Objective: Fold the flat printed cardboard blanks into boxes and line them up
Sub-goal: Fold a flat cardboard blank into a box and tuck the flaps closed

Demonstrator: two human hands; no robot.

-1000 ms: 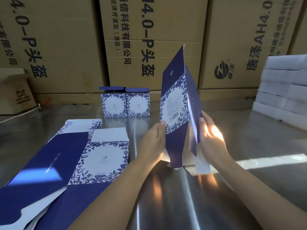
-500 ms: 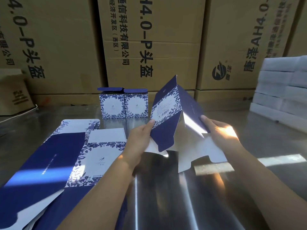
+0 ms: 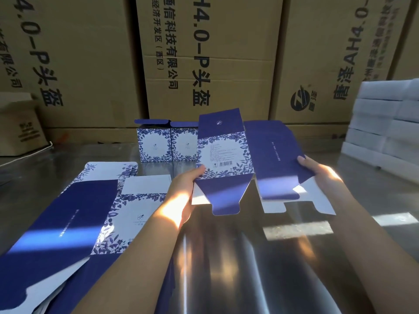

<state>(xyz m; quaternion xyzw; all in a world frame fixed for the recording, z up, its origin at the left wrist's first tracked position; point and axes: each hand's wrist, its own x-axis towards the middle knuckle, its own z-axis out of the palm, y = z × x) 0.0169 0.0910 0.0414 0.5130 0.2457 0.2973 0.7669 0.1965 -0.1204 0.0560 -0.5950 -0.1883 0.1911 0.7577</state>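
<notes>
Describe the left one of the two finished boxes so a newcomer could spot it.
Find the wall of brown cartons behind the metal table. At its foot stand two folded blue floral boxes side by side. Yours is the left box, whose lid overhangs leftward; the right box has a flush lid.

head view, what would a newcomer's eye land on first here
The floral blank at centre draws the eye first, spread open above the table between the left hand and the right hand. Behind it two finished boxes stand side by side on the shiny metal table. A pile of flat blanks lies at the left.
</notes>
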